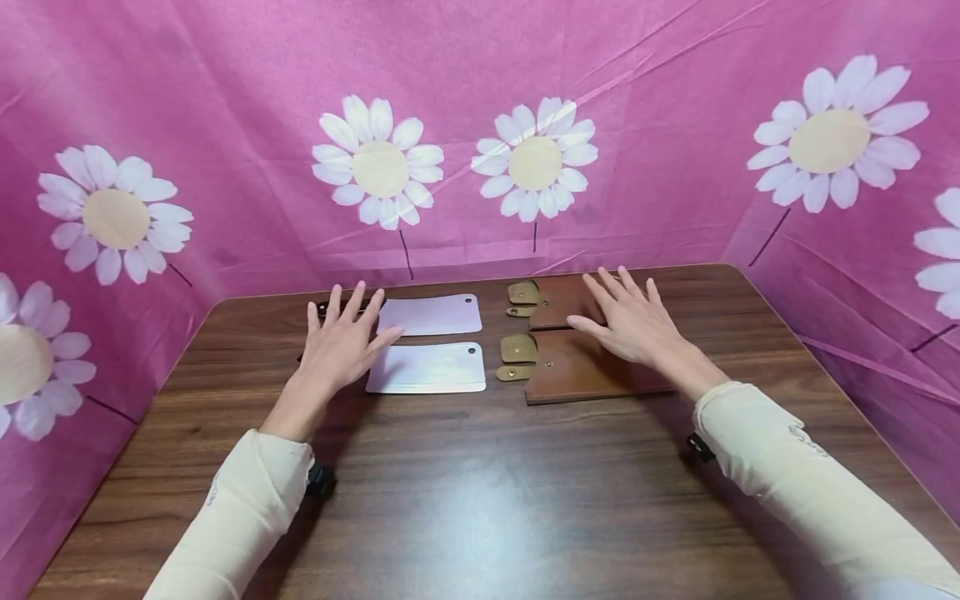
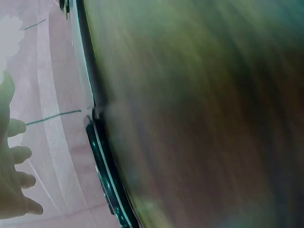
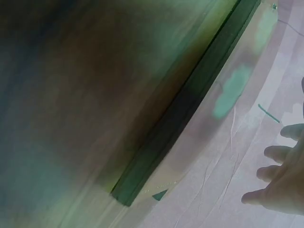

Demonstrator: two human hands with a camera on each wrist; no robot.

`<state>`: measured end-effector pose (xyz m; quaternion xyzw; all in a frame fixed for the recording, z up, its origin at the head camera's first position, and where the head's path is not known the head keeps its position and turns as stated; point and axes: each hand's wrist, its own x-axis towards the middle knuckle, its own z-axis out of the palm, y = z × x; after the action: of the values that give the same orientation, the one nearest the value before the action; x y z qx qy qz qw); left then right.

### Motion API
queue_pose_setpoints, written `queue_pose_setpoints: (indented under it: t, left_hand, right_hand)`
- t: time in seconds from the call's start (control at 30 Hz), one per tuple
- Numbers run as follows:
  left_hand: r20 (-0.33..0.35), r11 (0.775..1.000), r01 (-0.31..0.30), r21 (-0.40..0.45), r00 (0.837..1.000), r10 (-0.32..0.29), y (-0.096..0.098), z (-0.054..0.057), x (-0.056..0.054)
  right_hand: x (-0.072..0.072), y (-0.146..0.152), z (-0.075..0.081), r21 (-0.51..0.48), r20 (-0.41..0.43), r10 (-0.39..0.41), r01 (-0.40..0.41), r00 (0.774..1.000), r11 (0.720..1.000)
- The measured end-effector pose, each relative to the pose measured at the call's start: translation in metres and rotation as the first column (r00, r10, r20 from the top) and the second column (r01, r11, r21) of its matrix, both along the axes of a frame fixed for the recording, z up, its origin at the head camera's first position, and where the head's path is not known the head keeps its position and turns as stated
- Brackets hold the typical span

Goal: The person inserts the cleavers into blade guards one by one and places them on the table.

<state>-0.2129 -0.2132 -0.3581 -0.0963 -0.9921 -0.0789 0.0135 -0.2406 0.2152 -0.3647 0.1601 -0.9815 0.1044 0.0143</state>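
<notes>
Two cleavers lie side by side on the table, their wide silver blades pointing right: the far blade (image 1: 433,315) and the near blade (image 1: 431,369) each have a hole in a corner. My left hand (image 1: 337,343), fingers spread, is over their dark handles and hides most of them. A handle (image 2: 108,175) shows edge-on in the left wrist view, apart from the fingers. To the right lie two brown leather sheaths, the far one (image 1: 558,302) and the near one (image 1: 573,375), with olive snap flaps. My right hand (image 1: 632,323) is spread over them, holding nothing.
The wood-grain table (image 1: 465,492) has rounded far corners. A pink cloth (image 1: 465,50) printed with white daisies hangs behind it and on both sides. Dark wrist devices show under both cream sleeves (image 1: 810,492).
</notes>
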Motion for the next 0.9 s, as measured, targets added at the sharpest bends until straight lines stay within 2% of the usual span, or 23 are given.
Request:
queue_pose_setpoints:
  t: [0.4, 0.53, 0.77, 0.9]
  left_hand:
    - [-0.014, 0.998, 0.048, 0.032, 0.999, -0.048, -0.021, -0.004, 0.002]
    - [-0.041, 0.995, 0.087, 0.048, 0.996, -0.085, -0.033, -0.005, 0.003]
    - [-0.153, 0.982, 0.181, 0.058, 0.973, -0.170, -0.050, -0.010, 0.003]
    - [-0.117, 0.973, 0.211, 0.093, 0.973, -0.200, -0.057, -0.010, 0.001]
  right_hand:
    - [0.006, 0.010, -0.003, -0.054, -0.026, 0.078, -0.079, 0.997, 0.995]
    - [0.007, 0.016, -0.005, -0.064, -0.031, 0.114, -0.116, 0.993, 0.991]
    - [0.008, 0.023, -0.009, -0.072, -0.090, 0.227, -0.234, 0.970, 0.970]
    - [0.009, 0.025, -0.012, -0.069, -0.071, 0.288, -0.293, 0.955, 0.954]
